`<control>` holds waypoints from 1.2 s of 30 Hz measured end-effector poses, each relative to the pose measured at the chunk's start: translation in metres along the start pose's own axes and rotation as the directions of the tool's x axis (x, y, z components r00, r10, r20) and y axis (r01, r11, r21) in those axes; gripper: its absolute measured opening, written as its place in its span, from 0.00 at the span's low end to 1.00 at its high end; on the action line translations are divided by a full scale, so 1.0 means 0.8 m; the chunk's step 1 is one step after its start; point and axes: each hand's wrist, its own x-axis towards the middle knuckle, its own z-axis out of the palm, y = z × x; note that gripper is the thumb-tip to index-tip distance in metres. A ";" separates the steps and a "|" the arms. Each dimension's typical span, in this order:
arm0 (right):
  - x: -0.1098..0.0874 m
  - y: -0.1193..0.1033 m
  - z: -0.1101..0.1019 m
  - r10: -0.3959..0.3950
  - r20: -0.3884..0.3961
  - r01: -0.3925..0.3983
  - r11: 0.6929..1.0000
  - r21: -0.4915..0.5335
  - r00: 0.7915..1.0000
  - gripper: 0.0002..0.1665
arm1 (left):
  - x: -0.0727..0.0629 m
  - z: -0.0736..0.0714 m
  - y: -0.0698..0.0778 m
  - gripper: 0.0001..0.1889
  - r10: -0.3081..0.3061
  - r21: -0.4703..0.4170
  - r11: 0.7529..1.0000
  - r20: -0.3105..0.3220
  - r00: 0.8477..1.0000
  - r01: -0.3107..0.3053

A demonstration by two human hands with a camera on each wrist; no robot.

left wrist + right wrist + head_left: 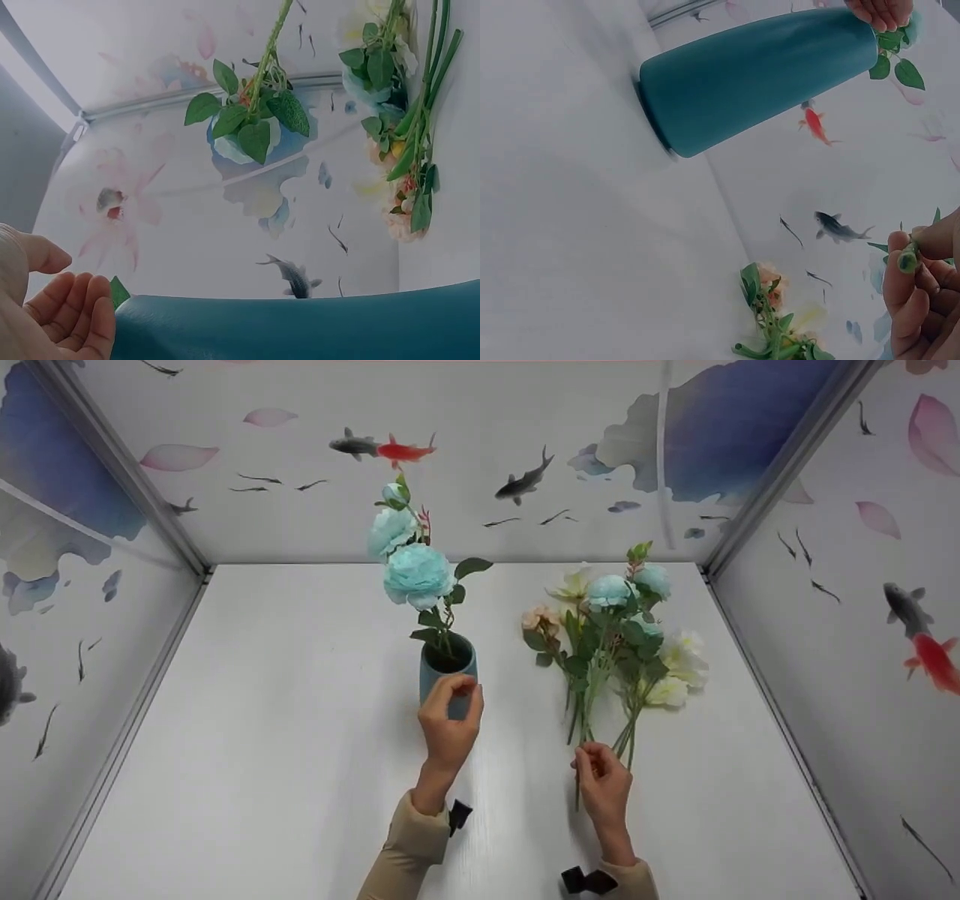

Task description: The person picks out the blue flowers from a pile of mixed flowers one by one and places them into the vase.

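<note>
A teal vase (429,679) stands upright with a tall artificial flower (418,576) in it, carrying light-blue blooms and green leaves. My left hand (450,727) is at the vase's near rim, its fingers loosely bent and thumb apart, with nothing between them. In the left wrist view that hand (64,307) is beside the teal wall; whether it touches the rim I cannot tell. My right hand (606,781) pinches a green flower stem (908,260) between thumb and fingers. The stem's bloom, pale blue in the left wrist view (244,142), is raised off the table.
Several artificial flowers lie on the white table (285,750) to the right of the vase, including a peach one (541,619) and pale-yellow ones (667,691). Printed walls (465,405) enclose the back and both sides.
</note>
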 end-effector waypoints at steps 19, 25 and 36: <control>-0.001 -0.004 0.003 -0.072 0.019 0.072 0.997 -0.035 0.997 0.04 | 0.016 0.001 0.036 0.10 0.017 0.029 0.999 0.017 1.000 -0.017; -0.002 -0.008 0.005 -0.065 0.015 0.066 0.997 -0.051 0.998 0.03 | 0.018 0.000 0.046 0.11 0.002 0.016 1.000 0.035 0.999 -0.003; -0.002 -0.005 0.007 -0.103 0.022 0.103 0.995 0.011 0.994 0.03 | 0.015 0.002 0.049 0.12 -0.030 -0.007 1.000 0.060 0.998 0.031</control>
